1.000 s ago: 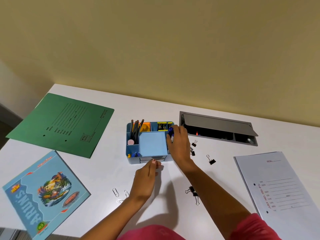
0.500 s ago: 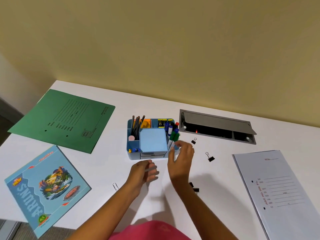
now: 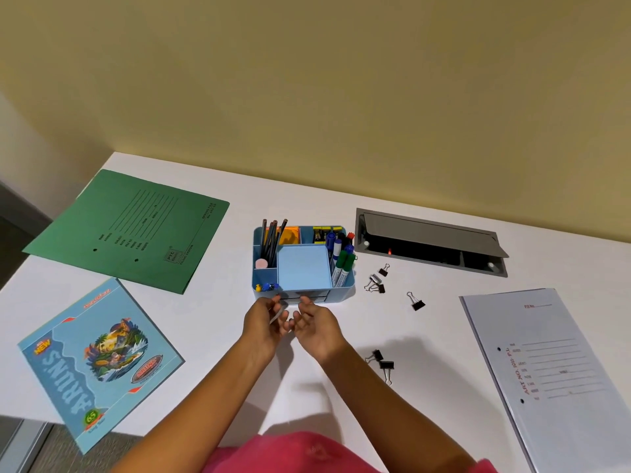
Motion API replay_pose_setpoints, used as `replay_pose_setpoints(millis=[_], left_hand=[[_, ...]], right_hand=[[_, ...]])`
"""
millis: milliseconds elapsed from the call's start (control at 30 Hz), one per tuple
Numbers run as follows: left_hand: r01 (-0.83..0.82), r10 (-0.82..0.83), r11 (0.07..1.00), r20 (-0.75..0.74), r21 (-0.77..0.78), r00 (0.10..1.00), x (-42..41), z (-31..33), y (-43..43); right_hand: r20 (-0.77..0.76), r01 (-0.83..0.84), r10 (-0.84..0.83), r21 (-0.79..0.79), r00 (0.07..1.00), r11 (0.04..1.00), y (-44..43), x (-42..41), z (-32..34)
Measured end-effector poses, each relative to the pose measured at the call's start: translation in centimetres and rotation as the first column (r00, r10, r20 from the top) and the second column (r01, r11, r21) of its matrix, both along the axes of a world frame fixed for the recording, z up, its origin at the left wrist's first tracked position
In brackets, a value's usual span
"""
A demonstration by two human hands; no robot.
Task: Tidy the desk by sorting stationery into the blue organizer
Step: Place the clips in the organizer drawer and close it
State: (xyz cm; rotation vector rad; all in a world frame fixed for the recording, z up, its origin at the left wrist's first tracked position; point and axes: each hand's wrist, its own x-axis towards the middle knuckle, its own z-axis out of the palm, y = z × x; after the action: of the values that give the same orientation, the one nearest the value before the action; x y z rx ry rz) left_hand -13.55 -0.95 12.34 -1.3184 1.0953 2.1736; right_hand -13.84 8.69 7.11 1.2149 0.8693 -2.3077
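Organizer (image 3: 341,292) is seen mid-tabletop (image 3: 211,322), stocked with pencils (image 3: 273,233) and markers (image 3: 341,262). The hands are held close together just before its front. A small pale item (image 3: 277,315), not identifiable, is pinched in the left hand (image 3: 263,324). The right hand (image 3: 316,329) is loosely curled and empty. Binder clips (image 3: 417,304) are scattered to the right.
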Motion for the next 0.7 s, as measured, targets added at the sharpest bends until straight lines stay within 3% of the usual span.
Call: replay_pose_setpoints(millis=[133, 267, 533, 633, 667, 700], left_hand=[[0.020, -0.020, 0.996, 0.005, -0.084, 1.000, 0.7, -0.5, -0.3], [0.141, -0.140, 0.976, 0.022, -0.166, 0.990, 1.6, -1.1, -0.6], [0.256, -0.256, 0.963, 0.003, -0.085, 0.967, 3.1, -2.7, -0.5], [0.229, -0.231, 0.971, -0.036, -0.063, 0.972, 3.4, -3.1, -0.4], [0.228, -0.231, 0.972, -0.045, -0.058, 0.972, 3.5, -3.2, -0.5], [0.235, -0.237, 0.970, -0.049, -0.057, 0.970, 3.6, -3.3, -0.5]], right_hand=[[-0.011, 0.032, -0.033, -0.053, 0.999, 0.998, 0.0, 1.0, 0.0], [0.017, 0.028, -0.027, -0.073, 0.999, 0.997, 0.4, 2.7, -0.3], [-0.009, -0.042, 0.042, 0.001, 0.999, 0.999, 1.5, 5.5, -0.7], [-0.109, -0.122, 0.163, 0.310, 0.981, 0.943, 3.1, 6.2, -1.4], [-0.138, -0.151, 0.251, 0.501, 0.958, 0.852, 4.1, 6.6, -1.9], [-0.127, -0.164, 0.359, 0.717, 0.925, 0.678, 5.2, 7.2, -2.1]])
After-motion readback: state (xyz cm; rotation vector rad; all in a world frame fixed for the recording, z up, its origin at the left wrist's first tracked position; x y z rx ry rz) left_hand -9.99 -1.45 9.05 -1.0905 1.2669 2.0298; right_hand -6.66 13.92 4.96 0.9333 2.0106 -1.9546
